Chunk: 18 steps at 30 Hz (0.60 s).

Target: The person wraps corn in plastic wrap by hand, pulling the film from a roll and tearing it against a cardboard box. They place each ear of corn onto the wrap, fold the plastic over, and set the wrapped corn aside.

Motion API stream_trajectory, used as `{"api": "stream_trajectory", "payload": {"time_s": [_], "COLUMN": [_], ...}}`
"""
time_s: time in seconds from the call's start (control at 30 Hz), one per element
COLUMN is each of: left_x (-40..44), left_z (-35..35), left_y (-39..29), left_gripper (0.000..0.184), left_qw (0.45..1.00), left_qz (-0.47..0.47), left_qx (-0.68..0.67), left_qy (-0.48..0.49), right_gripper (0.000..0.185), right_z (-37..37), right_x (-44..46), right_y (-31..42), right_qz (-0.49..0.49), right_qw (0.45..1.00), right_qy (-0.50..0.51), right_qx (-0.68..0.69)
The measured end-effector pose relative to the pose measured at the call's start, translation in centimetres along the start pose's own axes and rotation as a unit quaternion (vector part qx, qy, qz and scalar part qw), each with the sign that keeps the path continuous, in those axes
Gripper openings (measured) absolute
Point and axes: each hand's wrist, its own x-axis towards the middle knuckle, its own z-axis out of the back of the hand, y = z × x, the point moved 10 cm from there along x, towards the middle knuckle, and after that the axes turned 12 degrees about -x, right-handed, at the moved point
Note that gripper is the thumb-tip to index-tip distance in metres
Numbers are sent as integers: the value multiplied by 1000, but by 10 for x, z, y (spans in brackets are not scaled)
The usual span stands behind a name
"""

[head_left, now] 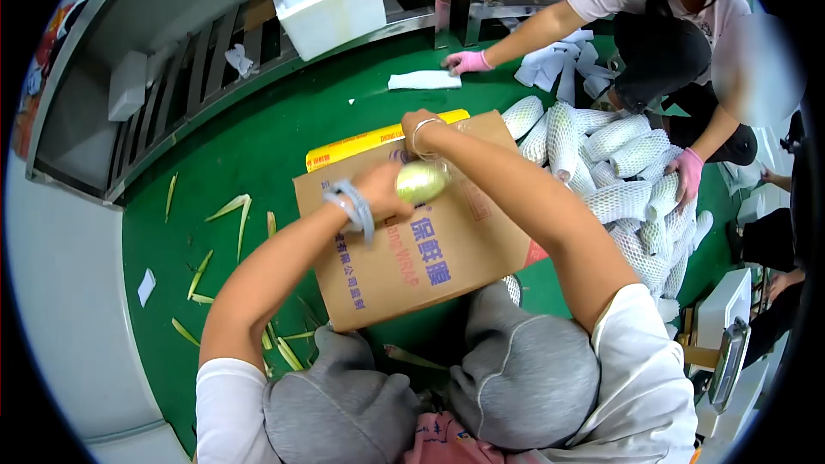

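Observation:
A cardboard box (pixel 369 249) with printed lettering stands in front of my knees, a long yellow film box (pixel 344 148) along its far edge. My left hand (pixel 382 191) is wrapped round one end of a pale green, shiny wrapped item (pixel 420 182) above the cardboard. At the far edge, by the right part of the yellow box, my right hand (pixel 418 132) is closed; what its fingers hold is hidden.
To the right lies a pile of items in white foam nets (pixel 614 150). A person in pink gloves (pixel 468 62) crouches behind it, one hand at a white net sleeve (pixel 424 80). A white foam box (pixel 331 4) sits on the metal rack (pixel 206 90). Green husk scraps (pixel 199 273) litter the left floor.

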Motion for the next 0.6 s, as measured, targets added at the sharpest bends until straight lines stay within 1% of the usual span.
{"api": "stream_trajectory", "payload": {"time_s": [0.03,0.07,0.1,0.13,0.17,0.2,0.23,0.27,0.3,0.37,0.4,0.43,0.47,0.5,0.53,0.57,0.6], "left_x": [-12,-23,-40,-60,-86,-117,-157,-200,-231,-234,-236,-230,-228,-215,-203,-192,-178], "left_z": [-7,-20,-49,-65,-92,-113,-128,-138,-144,-132,-119,-100,-83,-75,-63,-43,-15], "left_y": [-15,-20,-32,-42,-44,-50,-68,-64,-54,-39,-36,-28,-27,-21,-12,-14,-17], "left_gripper": [54,49,47,46,48,47,46,45,57,67,70,74,76,78,76,74,66], "left_qw": [999,995,970,963,925,890,797,695,628,686,664,610,558,526,550,570,689], "left_qz": [-23,-46,-85,-114,-55,-69,-67,-45,-42,-2,91,181,235,190,173,150,114], "left_qx": [-11,13,-99,-41,22,-16,-153,-67,-97,-226,-415,-581,-650,-737,-768,-790,-712], "left_qy": [49,85,207,242,376,451,580,714,771,692,616,508,459,380,278,171,71], "right_gripper": [29,27,27,26,26,26,27,29,29,37,40,44,44,46,48,53,58], "right_z": [-3,-6,-10,-11,-15,-31,-45,-44,-54,-44,-51,-59,-66,-64,-62,-62,-60], "right_x": [0,2,2,1,2,6,10,1,-9,-58,-70,-81,-90,-107,-126,-139,-150], "right_y": [0,1,-3,-3,-3,-6,-5,-3,-8,-13,-11,-9,-12,-10,-5,7,15], "right_qz": [-3,5,2,14,29,30,65,100,98,148,182,216,207,209,212,224,235], "right_qw": [1000,1000,1000,999,998,998,994,987,987,950,943,935,935,918,895,908,919], "right_qy": [3,2,0,-25,-49,-50,-86,-122,-126,-229,-224,-219,-225,-299,-372,-335,-297], "right_qx": [0,-7,-1,19,36,36,35,34,35,156,168,179,180,152,124,117,109]}}
